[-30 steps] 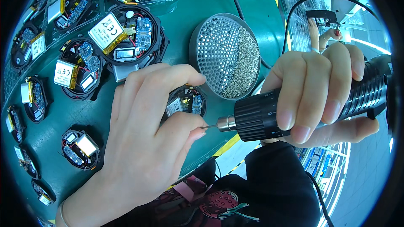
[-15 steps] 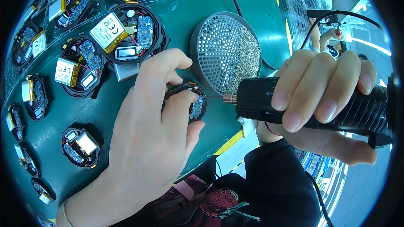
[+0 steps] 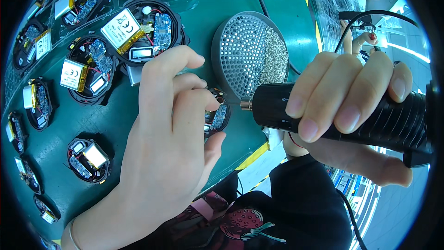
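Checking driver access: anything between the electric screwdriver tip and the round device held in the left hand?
Nothing visible. The electric screwdriver in the right hand points its bit straight at the round device; the left hand grips it from the far side.

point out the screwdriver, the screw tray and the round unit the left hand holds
screwdriver (image 3: pixel 370 120), head view, on its black ribbed grip
screw tray (image 3: pixel 240 51), head view, on its perforated floor
round unit (image 3: pixel 219 115), head view, on its circuit board

Bare green mat (image 3: pixel 115 125) between round assemblies (image 3: pixel 88 159); screw tray (image 3: pixel 249 53) seemingly crowding the right.
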Action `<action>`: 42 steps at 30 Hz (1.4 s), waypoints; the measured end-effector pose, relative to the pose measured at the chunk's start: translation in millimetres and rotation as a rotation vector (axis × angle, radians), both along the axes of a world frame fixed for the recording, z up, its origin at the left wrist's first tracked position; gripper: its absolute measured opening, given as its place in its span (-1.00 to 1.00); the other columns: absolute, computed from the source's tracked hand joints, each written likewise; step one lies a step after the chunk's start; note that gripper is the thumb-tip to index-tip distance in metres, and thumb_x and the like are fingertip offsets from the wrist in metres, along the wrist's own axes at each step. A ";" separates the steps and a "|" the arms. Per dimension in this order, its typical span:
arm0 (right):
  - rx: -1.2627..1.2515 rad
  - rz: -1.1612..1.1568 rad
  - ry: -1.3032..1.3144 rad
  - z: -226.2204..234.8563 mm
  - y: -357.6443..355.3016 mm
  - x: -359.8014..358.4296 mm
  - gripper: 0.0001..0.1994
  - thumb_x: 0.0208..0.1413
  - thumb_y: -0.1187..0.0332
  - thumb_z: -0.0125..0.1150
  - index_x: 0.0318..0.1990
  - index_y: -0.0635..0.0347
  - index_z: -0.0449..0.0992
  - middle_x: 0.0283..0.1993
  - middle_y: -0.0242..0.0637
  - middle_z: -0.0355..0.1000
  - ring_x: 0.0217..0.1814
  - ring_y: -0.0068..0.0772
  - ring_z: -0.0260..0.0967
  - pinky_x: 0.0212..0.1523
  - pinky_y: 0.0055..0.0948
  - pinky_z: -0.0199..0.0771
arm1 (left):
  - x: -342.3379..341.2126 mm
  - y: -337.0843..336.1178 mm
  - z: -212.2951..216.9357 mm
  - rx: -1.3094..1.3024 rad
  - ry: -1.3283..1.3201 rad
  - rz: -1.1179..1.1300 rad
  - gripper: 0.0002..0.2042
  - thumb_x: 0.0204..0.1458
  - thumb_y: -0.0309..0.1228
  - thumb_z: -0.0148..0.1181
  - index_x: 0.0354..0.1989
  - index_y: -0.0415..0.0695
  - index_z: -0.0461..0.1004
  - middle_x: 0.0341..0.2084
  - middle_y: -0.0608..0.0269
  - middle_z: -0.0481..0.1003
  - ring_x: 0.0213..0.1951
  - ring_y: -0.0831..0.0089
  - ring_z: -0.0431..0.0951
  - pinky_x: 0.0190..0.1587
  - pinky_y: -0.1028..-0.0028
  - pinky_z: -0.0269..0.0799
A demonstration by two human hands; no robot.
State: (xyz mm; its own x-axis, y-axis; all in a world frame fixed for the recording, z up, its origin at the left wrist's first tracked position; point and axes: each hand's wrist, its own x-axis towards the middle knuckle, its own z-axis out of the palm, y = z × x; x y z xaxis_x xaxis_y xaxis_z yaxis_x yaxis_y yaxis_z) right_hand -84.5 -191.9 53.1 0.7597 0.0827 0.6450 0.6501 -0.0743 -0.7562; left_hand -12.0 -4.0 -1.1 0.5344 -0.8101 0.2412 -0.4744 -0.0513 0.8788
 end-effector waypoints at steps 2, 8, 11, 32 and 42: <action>-0.005 0.001 0.005 -0.3 -0.5 -0.1 -0.26 0.00 -0.23 0.20 -0.03 0.32 0.17 -0.33 -0.20 0.32 -0.52 -0.35 0.41 -0.53 -0.40 0.44 | -0.4 -0.4 -1.6 -0.005 0.004 0.002 -0.55 -0.45 -0.71 0.39 -0.31 -0.21 0.37 0.03 -0.01 0.17 -0.14 0.22 0.48 -0.09 0.35 0.40; -0.019 0.014 -0.005 0.1 -0.8 2.0 -0.25 0.01 -0.24 0.18 -0.01 0.33 0.17 -0.33 -0.20 0.32 -0.52 -0.37 0.41 -0.54 -0.42 0.44 | -1.1 -1.9 -2.6 -0.030 0.013 0.007 -0.56 -0.46 -0.71 0.39 -0.32 -0.20 0.36 0.02 -0.01 0.18 -0.15 0.21 0.48 -0.11 0.36 0.41; -0.019 0.034 -0.011 -2.3 2.9 4.5 -0.26 0.03 -0.23 0.16 0.01 0.34 0.16 -0.33 -0.21 0.32 -0.53 -0.37 0.40 -0.56 -0.42 0.45 | -1.0 -1.4 -3.7 -0.028 0.013 0.011 -0.56 -0.46 -0.71 0.39 -0.32 -0.20 0.36 0.02 -0.01 0.18 -0.15 0.21 0.48 -0.11 0.36 0.41; 0.279 -0.156 -0.073 -5.1 -16.0 9.3 -0.20 -0.01 -0.45 -0.14 0.04 0.12 0.36 -0.33 -0.26 0.34 -0.49 -0.29 0.35 -0.51 -0.24 0.45 | -5.0 4.5 -6.0 0.015 -0.337 0.077 -0.71 -0.15 -0.72 0.03 -0.21 -0.23 0.26 0.09 -0.15 0.15 0.09 -0.04 0.23 0.17 0.12 0.08; -0.016 -0.138 -0.160 -13.7 -47.4 14.4 -0.09 -0.08 -0.57 -0.31 0.08 0.08 0.33 -0.31 -0.20 0.38 -0.55 -0.25 0.42 -0.54 -0.19 0.45 | 57.8 74.6 20.8 0.172 -0.381 -0.405 -0.71 -0.21 -0.13 0.33 -0.38 -0.02 0.50 -0.16 0.18 0.48 -0.06 0.00 0.33 -0.04 0.07 0.19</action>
